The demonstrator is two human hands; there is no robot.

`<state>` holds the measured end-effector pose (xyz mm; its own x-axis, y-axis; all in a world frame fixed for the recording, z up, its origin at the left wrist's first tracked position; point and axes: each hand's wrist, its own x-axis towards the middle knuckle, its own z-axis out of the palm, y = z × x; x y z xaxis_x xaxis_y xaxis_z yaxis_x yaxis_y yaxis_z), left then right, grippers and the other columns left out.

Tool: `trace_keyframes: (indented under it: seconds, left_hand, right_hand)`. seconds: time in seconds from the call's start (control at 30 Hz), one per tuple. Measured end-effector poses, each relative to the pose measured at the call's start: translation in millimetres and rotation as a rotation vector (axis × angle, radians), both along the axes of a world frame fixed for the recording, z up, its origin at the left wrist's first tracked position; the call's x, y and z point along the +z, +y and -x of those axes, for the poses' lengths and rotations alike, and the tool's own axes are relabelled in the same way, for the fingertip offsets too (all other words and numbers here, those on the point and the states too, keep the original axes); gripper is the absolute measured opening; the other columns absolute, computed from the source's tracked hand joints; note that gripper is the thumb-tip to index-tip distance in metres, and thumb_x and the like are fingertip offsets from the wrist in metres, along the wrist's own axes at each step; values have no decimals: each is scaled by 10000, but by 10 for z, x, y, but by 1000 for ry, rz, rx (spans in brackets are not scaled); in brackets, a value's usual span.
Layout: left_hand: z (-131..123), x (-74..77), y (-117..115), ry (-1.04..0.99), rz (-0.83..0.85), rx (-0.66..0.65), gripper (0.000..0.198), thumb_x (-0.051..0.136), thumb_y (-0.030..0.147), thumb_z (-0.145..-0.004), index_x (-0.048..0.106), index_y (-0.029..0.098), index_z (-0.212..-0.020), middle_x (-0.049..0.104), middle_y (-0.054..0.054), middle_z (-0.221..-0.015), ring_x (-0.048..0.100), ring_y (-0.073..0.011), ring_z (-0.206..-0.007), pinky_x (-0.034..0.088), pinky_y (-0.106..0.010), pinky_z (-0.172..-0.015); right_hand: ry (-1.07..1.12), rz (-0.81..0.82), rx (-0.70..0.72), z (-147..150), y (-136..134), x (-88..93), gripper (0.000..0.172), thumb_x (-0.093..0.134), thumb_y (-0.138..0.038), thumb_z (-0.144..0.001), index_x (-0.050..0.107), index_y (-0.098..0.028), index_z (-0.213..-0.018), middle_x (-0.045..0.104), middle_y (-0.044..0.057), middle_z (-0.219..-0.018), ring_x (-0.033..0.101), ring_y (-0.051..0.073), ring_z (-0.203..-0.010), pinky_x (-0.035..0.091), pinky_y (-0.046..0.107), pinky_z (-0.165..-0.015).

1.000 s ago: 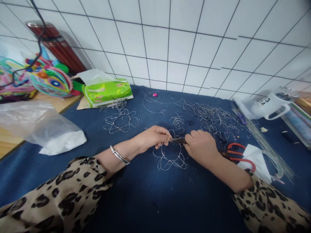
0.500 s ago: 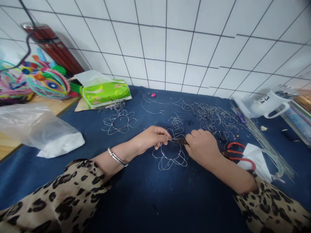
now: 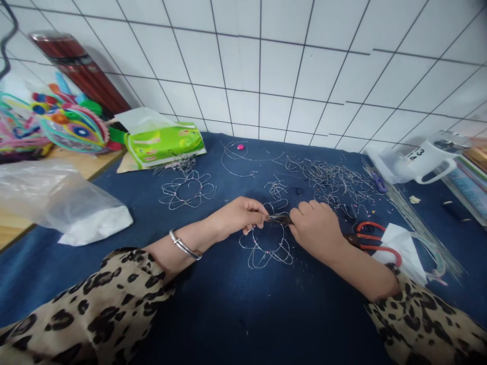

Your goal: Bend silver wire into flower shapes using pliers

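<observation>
A flower-shaped wire ring [image 3: 267,252] with looped petals and small pink beads is pinched at its upper left by my left hand [image 3: 243,215]. My right hand [image 3: 316,225] is wrapped round a pair of dark pliers [image 3: 280,218], whose handles are mostly hidden in the fist. The jaws point left and meet the wire at my left fingertips; whether they are clamped is too small to tell. A second wire flower [image 3: 188,190] lies flat on the blue cloth [image 3: 213,304], up and to the left of my hands.
Heaped wire scraps [image 3: 331,177] lie behind my right hand. Red-handled scissors [image 3: 375,238] rest beside my right wrist, near long straight wires [image 3: 418,223]. A white mug [image 3: 429,157] stands at right. Green tissue pack [image 3: 167,144] and plastic bag [image 3: 68,203] lie left.
Both hands stay at the same spot on the wire ring. The pliers have turned slightly in my right hand, and the view has shifted a little.
</observation>
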<state>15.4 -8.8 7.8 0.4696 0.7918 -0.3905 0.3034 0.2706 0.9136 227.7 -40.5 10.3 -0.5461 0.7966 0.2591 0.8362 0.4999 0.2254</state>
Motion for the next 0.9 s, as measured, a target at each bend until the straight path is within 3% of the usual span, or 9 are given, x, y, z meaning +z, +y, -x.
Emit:
trace_keyframes:
  seconds: [0.9]
  left_hand:
    - [-1,-17,21,-106,127,68,75,543,141,-711,612,142,-742,547,9,-574,349,-33,-397,274,-181,-387]
  right_hand:
    - [-21,-88,3,16,-3,-68,181,451,-205,-832,540,-176,-678,518,49,-650,357,164,-631,149,319,-575]
